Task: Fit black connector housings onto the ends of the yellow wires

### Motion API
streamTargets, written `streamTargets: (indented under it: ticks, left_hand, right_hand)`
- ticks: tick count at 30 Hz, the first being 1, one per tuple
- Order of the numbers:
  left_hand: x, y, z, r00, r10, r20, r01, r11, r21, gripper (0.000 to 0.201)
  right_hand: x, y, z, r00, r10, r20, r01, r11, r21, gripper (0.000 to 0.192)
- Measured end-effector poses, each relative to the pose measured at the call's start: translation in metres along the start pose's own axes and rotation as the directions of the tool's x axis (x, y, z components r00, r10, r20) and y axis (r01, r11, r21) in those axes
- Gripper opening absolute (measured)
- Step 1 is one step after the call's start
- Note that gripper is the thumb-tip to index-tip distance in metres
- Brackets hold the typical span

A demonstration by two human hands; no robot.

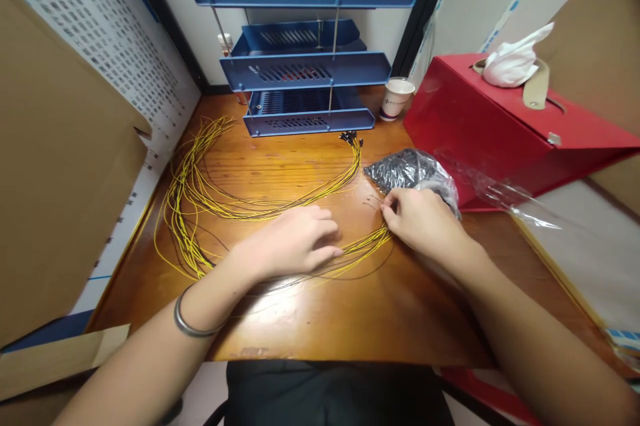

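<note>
A bundle of thin yellow and black wires (320, 196) curves round in a wide loop on the wooden table. One end of it carries small black connectors (351, 139); the lower bundle reaches toward my right hand (425, 221). That hand is closed in a pinch, with thin dark wire ends at its fingertips. Hovering over or resting on the lower wires, my left hand (303, 239) has its fingers bent and a gap between thumb and forefinger, with nothing visible in it. A clear plastic bag of small black parts (407, 169) lies just behind my right hand.
A blue tiered tray rack (305, 66) stands at the back, with a paper cup (396, 99) beside it. On the right sits a red box (480, 126) with a tissue (515, 59) on top. A cardboard sheet (60, 166) borders the left side.
</note>
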State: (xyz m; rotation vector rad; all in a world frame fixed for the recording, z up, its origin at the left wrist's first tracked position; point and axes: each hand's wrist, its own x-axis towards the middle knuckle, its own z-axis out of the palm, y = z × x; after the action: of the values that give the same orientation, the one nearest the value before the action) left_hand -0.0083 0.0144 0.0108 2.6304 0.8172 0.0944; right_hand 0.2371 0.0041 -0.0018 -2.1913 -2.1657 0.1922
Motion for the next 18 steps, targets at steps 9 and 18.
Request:
streamTargets:
  ticks: [9,18]
  left_hand:
    - [0.002,0.001,0.008,0.999,0.011,-0.040,-0.012,0.999,-0.034,0.022]
    - [0.001,0.003,0.015,0.995,0.048,-0.088,-0.052,0.998,-0.041,0.024]
  right_hand:
    - [-0.002,0.004,-0.003,0.927,-0.092,-0.364,0.222,0.916,0.333,0.009]
    - [-0.002,0.005,-0.003,0.959,-0.109,-0.262,0.235,0.825,0.514,0.013]
